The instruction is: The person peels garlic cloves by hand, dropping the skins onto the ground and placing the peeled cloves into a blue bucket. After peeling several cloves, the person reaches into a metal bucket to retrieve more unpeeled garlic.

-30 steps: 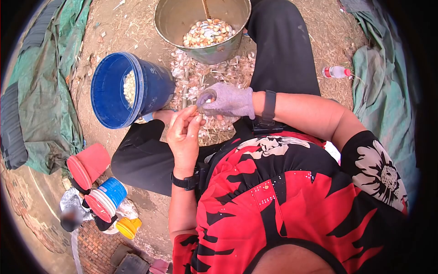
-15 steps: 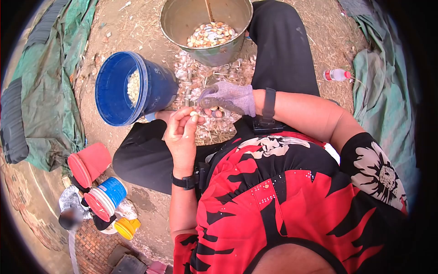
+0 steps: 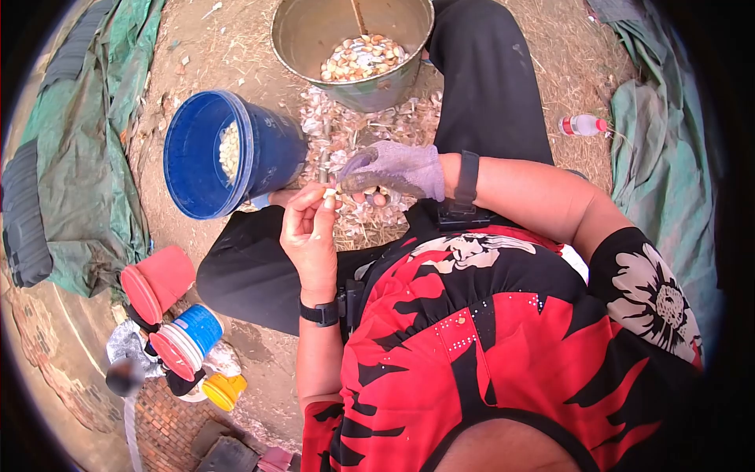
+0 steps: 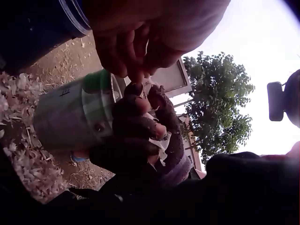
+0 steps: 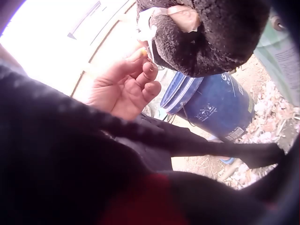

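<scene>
My bare left hand (image 3: pixel 311 232) pinches a pale garlic clove (image 3: pixel 330 193) between thumb and fingers. Right beside it, my right hand (image 3: pixel 397 169), in a purple glove with a dark palm, has its fingertips up against that clove. Curled gloved fingers hold several more cloves, one brownish clove (image 3: pixel 381 200) showing below them. In the left wrist view, a scrap of papery skin (image 4: pixel 161 147) hangs from the dark glove, and the two hands meet at the fingertips. The right wrist view has a clove (image 5: pixel 184 18) tucked in the glove.
A blue bucket (image 3: pixel 255 149) with peeled cloves (image 3: pixel 229 152) tilts at left. Ahead stands a metal-rimmed pail (image 3: pixel 389 96) with unpeeled cloves (image 3: pixel 362 59) and a stick. Skins (image 3: pixel 322 118) litter the ground. A bottle (image 3: pixel 582 125) lies right; another person (image 3: pixel 126 346) sits among buckets, lower left.
The hands parted slightly, the left showing a pale clove, then came back together at the fingertips. The gloved hand has turned, baring cloves beneath its fingers.
</scene>
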`<state>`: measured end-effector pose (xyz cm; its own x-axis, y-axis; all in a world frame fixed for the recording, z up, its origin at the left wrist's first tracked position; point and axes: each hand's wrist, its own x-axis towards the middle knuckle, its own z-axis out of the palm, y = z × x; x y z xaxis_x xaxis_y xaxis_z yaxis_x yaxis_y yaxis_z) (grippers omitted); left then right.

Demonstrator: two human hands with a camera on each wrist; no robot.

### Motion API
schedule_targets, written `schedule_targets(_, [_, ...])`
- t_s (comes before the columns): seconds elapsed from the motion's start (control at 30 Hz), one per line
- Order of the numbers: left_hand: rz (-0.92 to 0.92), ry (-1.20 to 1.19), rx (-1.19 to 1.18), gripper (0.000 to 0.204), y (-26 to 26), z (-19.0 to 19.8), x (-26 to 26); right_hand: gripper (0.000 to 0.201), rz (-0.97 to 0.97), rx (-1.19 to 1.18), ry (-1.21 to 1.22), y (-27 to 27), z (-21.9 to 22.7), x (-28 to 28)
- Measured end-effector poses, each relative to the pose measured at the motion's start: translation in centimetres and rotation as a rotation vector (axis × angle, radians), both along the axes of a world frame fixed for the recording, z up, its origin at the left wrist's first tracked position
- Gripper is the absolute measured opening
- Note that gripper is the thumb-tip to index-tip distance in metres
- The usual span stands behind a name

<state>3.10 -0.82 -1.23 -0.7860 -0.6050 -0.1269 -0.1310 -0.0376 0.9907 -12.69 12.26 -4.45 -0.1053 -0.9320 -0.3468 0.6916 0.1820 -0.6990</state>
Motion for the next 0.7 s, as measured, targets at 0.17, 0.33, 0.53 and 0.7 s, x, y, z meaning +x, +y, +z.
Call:
schedule_targets(0.17, [-0.059, 0.052, -0.129, 0.017, -0.1, -0.9, -0.4, 0.026, -0.010, 0.079, 0.042, -0.4, -1.1, 0.1])
schedule_targets(0.33, [-0.057, 0.067, -0.174, 0.013, 0.3, -0.8, -1.0, 0.025, -0.057, 0.041, 0.024, -0.5, -1.3, 0.2])
schedule_targets(0.53, [-0.015, -0.076, -0.002, 0.012, -0.4, -1.2, -0.5, 0.031, -0.098, -0.055, 0.022, -0.5, -1.2, 0.2])
schedule_targets(0.7, [-0.062, -0.046, 0.267, 0.016, -0.4, -1.3, -0.1, 0.033, -0.054, -0.087, 0.054, -0.6, -1.2, 0.4])
